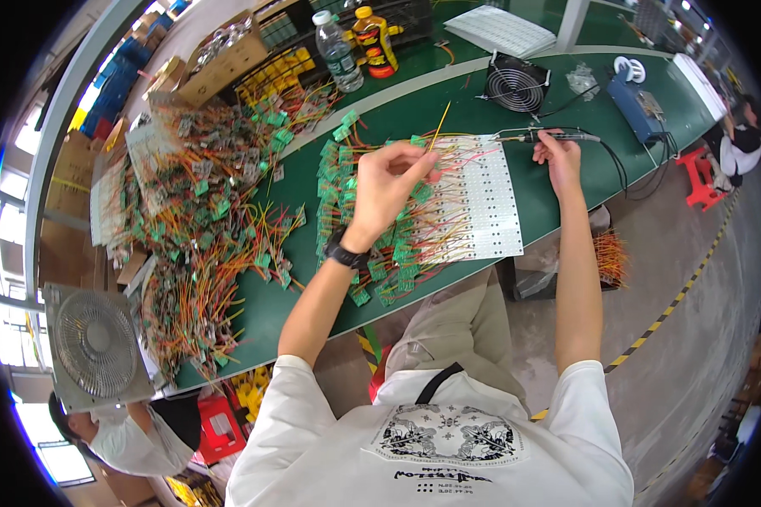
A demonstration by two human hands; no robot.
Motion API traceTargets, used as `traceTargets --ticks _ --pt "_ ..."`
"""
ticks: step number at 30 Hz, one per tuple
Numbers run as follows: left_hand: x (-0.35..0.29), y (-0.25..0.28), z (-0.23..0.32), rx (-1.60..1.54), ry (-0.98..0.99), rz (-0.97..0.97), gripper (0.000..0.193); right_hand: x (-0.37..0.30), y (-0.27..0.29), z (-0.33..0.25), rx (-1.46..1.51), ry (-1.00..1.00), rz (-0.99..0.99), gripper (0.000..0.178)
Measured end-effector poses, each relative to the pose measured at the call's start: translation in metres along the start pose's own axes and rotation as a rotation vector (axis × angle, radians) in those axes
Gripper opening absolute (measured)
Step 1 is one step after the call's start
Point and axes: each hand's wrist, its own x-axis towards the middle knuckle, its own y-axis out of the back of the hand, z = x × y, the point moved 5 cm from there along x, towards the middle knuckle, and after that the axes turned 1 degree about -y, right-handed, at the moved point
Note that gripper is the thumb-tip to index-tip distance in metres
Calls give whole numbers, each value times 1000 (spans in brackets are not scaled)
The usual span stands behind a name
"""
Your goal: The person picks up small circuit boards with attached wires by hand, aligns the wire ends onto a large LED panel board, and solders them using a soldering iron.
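Observation:
My left hand (389,182), with a black watch on its wrist, pinches a thin yellow wire (441,125) that sticks up above the fingers. A soldering iron (571,136) lies in the fingers of my right hand (558,158), its tip pointing left over the far edge of a white perforated panel (495,207). Red and yellow wires run from the panel's left part to several small green circuit boards (334,194) on the green table (292,182). My left hand is above these wires and hides some of them.
Tangled wired boards (194,194) heap up on the left, near a large grey fan (99,342). Farther back are two bottles (338,55), a small black fan (516,84) and a blue soldering station (634,110). Co-workers sit at lower left (139,444) and far right (742,148).

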Motion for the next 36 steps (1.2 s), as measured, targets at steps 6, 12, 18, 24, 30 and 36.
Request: traceTargets --ticks 6,12,18,24,30,36 --pt "52 -36 -14 -56 -121 -50 21 -4 -1 -3 6 11 -2 16" --pt "51 -50 -28 -26 4 -129 18 -5 3 -3 -2 -8 18 16" --pt "47 -73 -44 456 -207 -188 15 -1 3 0 -12 -30 15 17" --pt "46 -68 -70 735 -304 6 13 0 -4 -1 -16 -21 28 17" --pt "45 -65 -76 735 -241 55 12 -2 -3 -4 -71 31 10 18" --pt "42 -61 -76 710 -221 97 11 -9 -11 -3 -122 -8 -29 17"
